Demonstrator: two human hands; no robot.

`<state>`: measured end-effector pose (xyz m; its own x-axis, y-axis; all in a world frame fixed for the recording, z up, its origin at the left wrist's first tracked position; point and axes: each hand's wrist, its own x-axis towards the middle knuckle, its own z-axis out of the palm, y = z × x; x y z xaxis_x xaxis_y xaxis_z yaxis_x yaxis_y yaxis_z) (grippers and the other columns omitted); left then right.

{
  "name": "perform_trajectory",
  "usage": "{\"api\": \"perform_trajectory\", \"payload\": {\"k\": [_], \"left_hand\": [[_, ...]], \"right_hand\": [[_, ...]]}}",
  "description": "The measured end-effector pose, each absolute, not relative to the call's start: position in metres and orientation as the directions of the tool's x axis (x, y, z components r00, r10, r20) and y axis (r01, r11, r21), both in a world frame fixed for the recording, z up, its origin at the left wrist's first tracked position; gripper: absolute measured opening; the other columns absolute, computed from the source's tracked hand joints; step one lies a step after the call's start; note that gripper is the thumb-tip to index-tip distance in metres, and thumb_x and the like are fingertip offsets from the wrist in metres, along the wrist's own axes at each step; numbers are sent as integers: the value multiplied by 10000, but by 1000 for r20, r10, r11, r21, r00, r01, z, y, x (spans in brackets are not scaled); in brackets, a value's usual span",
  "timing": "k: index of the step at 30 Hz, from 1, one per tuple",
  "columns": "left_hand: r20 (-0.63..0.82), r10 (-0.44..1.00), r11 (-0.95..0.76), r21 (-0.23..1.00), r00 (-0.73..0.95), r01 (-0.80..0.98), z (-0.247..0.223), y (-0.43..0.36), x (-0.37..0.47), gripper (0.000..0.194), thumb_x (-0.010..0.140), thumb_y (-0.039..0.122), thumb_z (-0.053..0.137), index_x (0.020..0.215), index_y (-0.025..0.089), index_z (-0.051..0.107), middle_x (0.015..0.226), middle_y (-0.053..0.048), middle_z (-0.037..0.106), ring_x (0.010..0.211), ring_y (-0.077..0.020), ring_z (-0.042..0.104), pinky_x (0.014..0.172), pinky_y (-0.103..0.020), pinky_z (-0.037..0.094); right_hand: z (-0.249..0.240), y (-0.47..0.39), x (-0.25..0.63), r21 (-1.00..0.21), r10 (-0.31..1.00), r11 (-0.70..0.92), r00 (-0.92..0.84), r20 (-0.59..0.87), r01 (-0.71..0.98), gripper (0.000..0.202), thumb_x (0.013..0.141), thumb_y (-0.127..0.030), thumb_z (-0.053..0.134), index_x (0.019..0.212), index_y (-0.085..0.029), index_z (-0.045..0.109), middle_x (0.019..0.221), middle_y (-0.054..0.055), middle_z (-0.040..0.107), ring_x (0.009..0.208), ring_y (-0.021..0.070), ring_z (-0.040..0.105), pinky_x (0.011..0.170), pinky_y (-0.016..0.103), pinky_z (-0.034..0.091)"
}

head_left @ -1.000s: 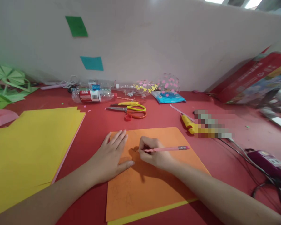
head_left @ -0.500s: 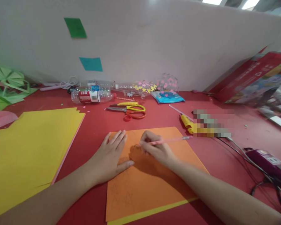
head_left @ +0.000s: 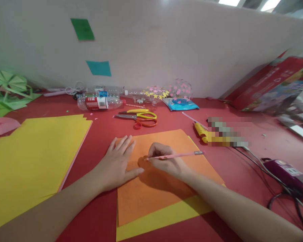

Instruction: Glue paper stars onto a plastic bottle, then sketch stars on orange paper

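An orange sheet (head_left: 141, 208) lies over a yellow sheet (head_left: 151, 223) on the red table, with faint pencil marks on its lower left part. My left hand (head_left: 120, 164) rests flat with fingers spread across the orange sheet's left edge. Pinched in my right hand (head_left: 166, 161) is a pink pencil (head_left: 181, 155), its tip at or just above the middle of the orange sheet and its end pointing right. Whether the tip touches the paper is hard to tell.
Yellow sheets (head_left: 35, 161) lie at left. Scissors (head_left: 147, 116), a red cap (head_left: 137, 125), a labelled bottle (head_left: 98, 103) and a blue packet (head_left: 181, 104) are behind the paper. Right are a yellow glue gun (head_left: 201, 132), cables and a purple object (head_left: 285, 173).
The orange sheet has shifted up, away from me, showing more of the yellow sheet below. My right hand and the pencil have moved slightly left.
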<state>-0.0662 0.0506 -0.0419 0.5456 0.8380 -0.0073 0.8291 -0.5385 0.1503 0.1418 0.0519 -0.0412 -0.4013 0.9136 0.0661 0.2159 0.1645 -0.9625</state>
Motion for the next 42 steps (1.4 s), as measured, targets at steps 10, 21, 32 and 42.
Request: {"api": "perform_trajectory", "payload": {"k": [10, 21, 32, 42], "left_hand": [[-32, 803, -581, 184, 596, 793, -44, 49, -67, 975, 807, 772, 353, 1480, 68, 296, 1568, -205, 222, 1454, -357, 152, 1157, -560, 128], [-2, 802, -586, 197, 598, 786, -46, 49, -67, 961, 808, 771, 352, 1477, 82, 313, 1557, -204, 259, 1448, -369, 170, 1151, -576, 145], [-49, 810, -565, 197, 584, 801, -42, 48, -66, 990, 799, 785, 344, 1480, 68, 295, 1571, -202, 219, 1455, -361, 142, 1165, -555, 121], [-34, 801, -580, 200, 598, 789, -44, 49, -67, 987, 808, 774, 348, 1476, 50, 297, 1564, -216, 224, 1452, -371, 149, 1153, -577, 138]], "right_hand": [[-48, 51, 144, -918, 891, 253, -443, 99, 304, 67, 657, -146, 497, 639, -195, 454, 548, -61, 455, 481, 68, 343, 444, 206, 244], [-43, 49, 143, -923, 883, 219, -466, 49, 317, 95, 637, -116, 482, 621, -198, 438, 541, -61, 434, 481, 67, 329, 437, 198, 241], [-46, 52, 138, -888, 926, 267, -355, 128, 375, 112, 667, -149, 486, 608, -207, 410, 531, -56, 437, 494, 82, 352, 455, 211, 259], [-45, 53, 136, -867, 938, 269, -319, 137, 420, 109, 672, -149, 467, 608, -210, 403, 531, -49, 440, 496, 87, 367, 465, 213, 266]]}}
